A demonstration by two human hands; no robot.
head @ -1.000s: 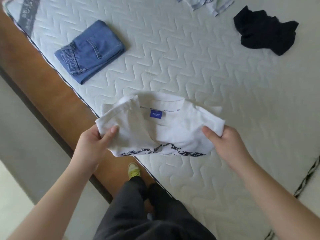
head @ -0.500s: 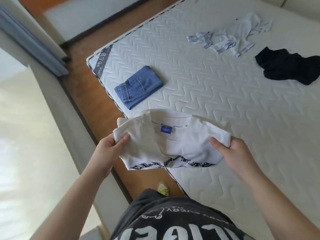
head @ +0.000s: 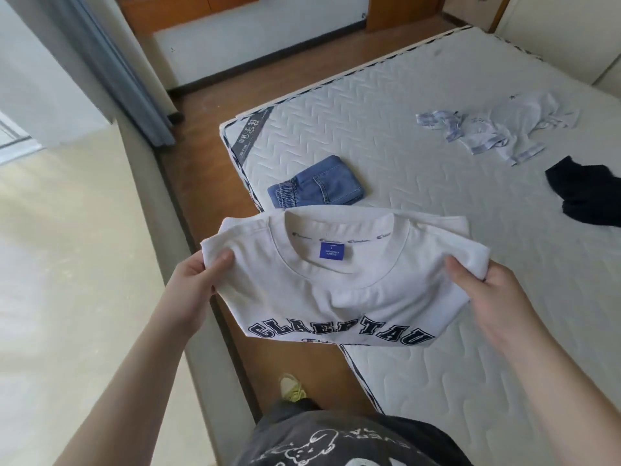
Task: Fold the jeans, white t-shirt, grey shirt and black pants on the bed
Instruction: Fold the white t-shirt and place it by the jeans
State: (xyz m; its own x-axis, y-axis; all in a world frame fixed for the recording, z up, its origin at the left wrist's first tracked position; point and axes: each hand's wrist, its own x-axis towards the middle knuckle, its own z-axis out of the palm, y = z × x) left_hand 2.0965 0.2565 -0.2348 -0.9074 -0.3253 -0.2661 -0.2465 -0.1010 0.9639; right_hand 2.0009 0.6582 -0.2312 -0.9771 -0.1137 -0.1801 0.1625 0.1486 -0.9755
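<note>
- Head view: my left hand (head: 195,280) grips the left edge of the folded t-shirt (head: 339,284); the thumb lies on top of the cloth and the fingers are curled under it, clamped on the fabric.
- Head view: my right hand (head: 484,294) grips the right edge the same way, thumb on top and fingers tucked beneath, clamped on the cloth.
- The t-shirt is held up between both hands, over the near edge of the bed (head: 420,381) and the strip of wooden floor (head: 201,153) beside it. Its collar faces up with a blue label (head: 332,252) inside, and dark block letters run along the lower fold.
- The jeans (head: 319,183) lie folded on the bed just beyond the t-shirt, near the mattress corner, waistband toward the left.
- The grey shirt (head: 497,129) lies crumpled and unfolded further back on the bed, to the right.
- The black pants (head: 584,193) lie bunched at the right edge of the view, near the grey shirt but apart from it, partly cut off by the frame.
- A grey curtain (head: 114,72) hangs at the upper left, and my shoe (head: 291,386) shows on the floor below the t-shirt.
</note>
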